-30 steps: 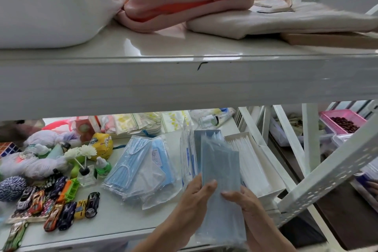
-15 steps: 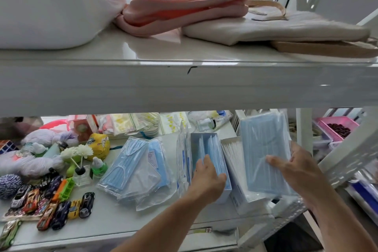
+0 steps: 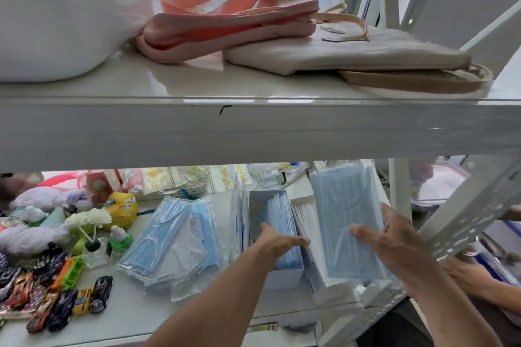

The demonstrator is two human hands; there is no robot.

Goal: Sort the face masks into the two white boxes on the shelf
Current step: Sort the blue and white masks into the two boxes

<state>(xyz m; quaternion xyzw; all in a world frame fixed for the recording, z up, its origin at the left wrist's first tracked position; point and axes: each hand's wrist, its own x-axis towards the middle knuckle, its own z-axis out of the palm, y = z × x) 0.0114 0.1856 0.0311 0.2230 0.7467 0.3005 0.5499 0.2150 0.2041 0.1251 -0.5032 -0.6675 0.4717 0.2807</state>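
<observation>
Two white boxes stand side by side on the lower shelf. The left box (image 3: pixel 258 205) holds blue masks; the right box (image 3: pixel 303 215) holds white ones. My right hand (image 3: pixel 394 239) grips a clear-wrapped pack of blue masks (image 3: pixel 342 214) upright over the right box. My left hand (image 3: pixel 277 244) reaches into the left box, fingers pushing against its blue masks. More wrapped blue masks (image 3: pixel 166 236) lie loose on the shelf to the left of the boxes.
Toy cars (image 3: pixel 56 301), a reed diffuser (image 3: pixel 93 245), yarn (image 3: pixel 31 236) and a yellow pouch (image 3: pixel 121 205) crowd the shelf's left. The upper shelf (image 3: pixel 253 127) hangs low overhead with bags on it. A perforated white brace (image 3: pixel 465 214) slants at right; another person's hand (image 3: pixel 468 276) shows beyond it.
The blue pack left both hands' hold and moved right, carried by my right hand alone over the right box. My left hand went into the left box.
</observation>
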